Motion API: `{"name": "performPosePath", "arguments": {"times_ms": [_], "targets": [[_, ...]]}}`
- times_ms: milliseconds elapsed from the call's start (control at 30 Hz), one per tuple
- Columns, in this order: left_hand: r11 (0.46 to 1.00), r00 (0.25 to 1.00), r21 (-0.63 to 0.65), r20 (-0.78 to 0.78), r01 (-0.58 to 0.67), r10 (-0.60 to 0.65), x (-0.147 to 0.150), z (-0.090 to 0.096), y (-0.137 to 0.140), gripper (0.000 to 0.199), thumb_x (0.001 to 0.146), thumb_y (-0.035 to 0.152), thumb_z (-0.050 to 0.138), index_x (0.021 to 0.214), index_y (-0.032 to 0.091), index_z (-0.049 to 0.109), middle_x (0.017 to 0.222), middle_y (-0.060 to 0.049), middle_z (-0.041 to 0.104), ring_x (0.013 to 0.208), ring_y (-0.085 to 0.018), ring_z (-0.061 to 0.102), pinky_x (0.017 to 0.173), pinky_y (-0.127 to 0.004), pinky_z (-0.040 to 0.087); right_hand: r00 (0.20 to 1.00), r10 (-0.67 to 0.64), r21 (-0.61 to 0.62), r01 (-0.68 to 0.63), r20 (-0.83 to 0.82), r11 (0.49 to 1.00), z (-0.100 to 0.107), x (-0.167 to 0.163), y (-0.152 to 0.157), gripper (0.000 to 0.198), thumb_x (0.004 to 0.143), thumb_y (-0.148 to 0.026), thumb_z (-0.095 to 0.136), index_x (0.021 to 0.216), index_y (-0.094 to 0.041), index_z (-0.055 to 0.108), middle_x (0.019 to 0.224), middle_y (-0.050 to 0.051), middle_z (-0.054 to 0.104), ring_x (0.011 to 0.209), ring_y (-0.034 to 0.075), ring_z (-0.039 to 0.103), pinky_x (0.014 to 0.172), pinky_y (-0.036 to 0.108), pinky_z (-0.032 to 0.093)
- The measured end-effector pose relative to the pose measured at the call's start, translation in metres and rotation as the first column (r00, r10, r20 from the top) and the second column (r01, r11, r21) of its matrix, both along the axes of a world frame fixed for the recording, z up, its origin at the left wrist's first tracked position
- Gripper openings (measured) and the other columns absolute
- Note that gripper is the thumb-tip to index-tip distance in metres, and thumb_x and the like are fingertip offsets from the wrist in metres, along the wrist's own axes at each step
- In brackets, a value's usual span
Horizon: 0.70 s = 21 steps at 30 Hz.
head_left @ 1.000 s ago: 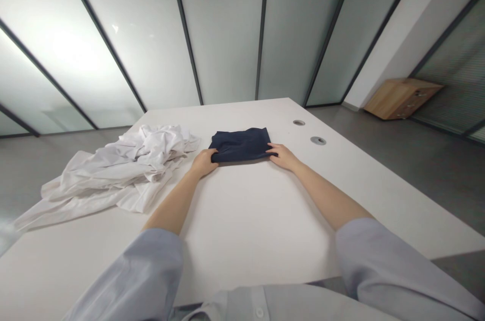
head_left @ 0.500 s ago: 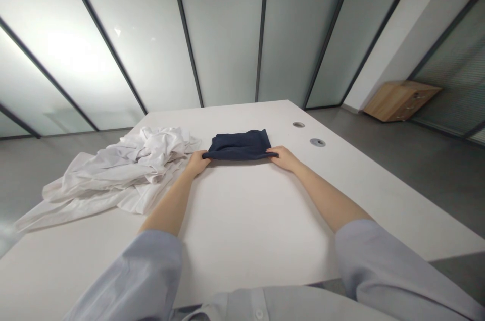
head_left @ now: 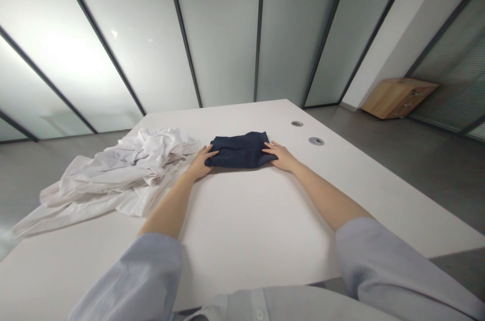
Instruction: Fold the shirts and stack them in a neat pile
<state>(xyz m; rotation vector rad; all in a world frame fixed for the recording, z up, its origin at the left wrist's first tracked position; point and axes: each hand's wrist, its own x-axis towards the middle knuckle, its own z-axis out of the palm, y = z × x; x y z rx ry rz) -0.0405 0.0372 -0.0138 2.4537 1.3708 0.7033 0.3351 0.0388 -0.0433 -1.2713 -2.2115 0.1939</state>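
Observation:
A folded dark navy cloth (head_left: 241,152) lies flat on the white table (head_left: 257,225), some way in front of me. At its left end rests my left hand (head_left: 202,161), fingers spread over the fabric's edge. My right hand (head_left: 281,156) lies on the right end in the same manner, its fingers apart on top. Neither hand grips the cloth. What kind of garment it is cannot be made out in its folded form.
A crumpled heap of white cloth (head_left: 125,169) covers the table's left side, close to my left forearm. Two round cable grommets (head_left: 316,141) are set in the tabletop at the right. Beyond stand frosted glass panels (head_left: 220,33) and a wooden cabinet (head_left: 397,98) on the floor.
Both hands have let go of the near edge of the navy cloth, which was pinched and slightly raised. That edge now lies down, and the fingers are spread on top.

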Motion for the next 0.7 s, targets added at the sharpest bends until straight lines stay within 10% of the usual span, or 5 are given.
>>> {"name": "performPosePath", "arguments": {"times_ms": [233, 433, 700], "targets": [[0.968, 0.957, -0.217, 0.231, -0.127, 0.177, 0.001, -0.005, 0.004, 0.032, 0.079, 0.031, 0.051, 0.099, 0.015, 0.071, 0.102, -0.007, 0.073, 0.102, -0.027, 0.065, 0.091, -0.036, 0.051, 0.968, -0.083, -0.217, 0.031, -0.238, 0.976, 0.005, -0.001, -0.005, 0.031, 0.079, -0.017, 0.053, 0.103, -0.023, 0.074, 0.107, 0.004, 0.073, 0.104, 0.024, 0.066, 0.095, 0.038, 0.048], [0.923, 0.878, -0.330, 0.360, -0.196, 0.315, 0.004, -0.002, 0.006, 0.036, 0.080, 0.035, 0.052, 0.105, 0.015, 0.067, 0.109, -0.007, 0.072, 0.110, -0.026, 0.061, 0.099, -0.039, 0.046, 0.948, -0.150, -0.226, 0.086, -0.282, 0.970, 0.016, -0.007, -0.008, 0.027, 0.087, -0.033, 0.049, 0.093, -0.019, 0.072, 0.085, 0.004, 0.074, 0.082, 0.023, 0.066, 0.079, 0.035, 0.051], [0.922, 0.870, -0.223, 0.320, -0.316, 0.376, 0.003, 0.001, 0.008, 0.039, 0.089, 0.039, 0.038, 0.097, 0.014, 0.067, 0.097, -0.009, 0.072, 0.101, -0.029, 0.063, 0.090, -0.039, 0.049, 0.918, -0.257, -0.177, 0.211, -0.302, 0.961, 0.015, -0.008, -0.006, 0.031, 0.090, -0.040, 0.043, 0.081, -0.018, 0.063, 0.083, 0.007, 0.070, 0.081, 0.023, 0.063, 0.076, 0.032, 0.047]]}}
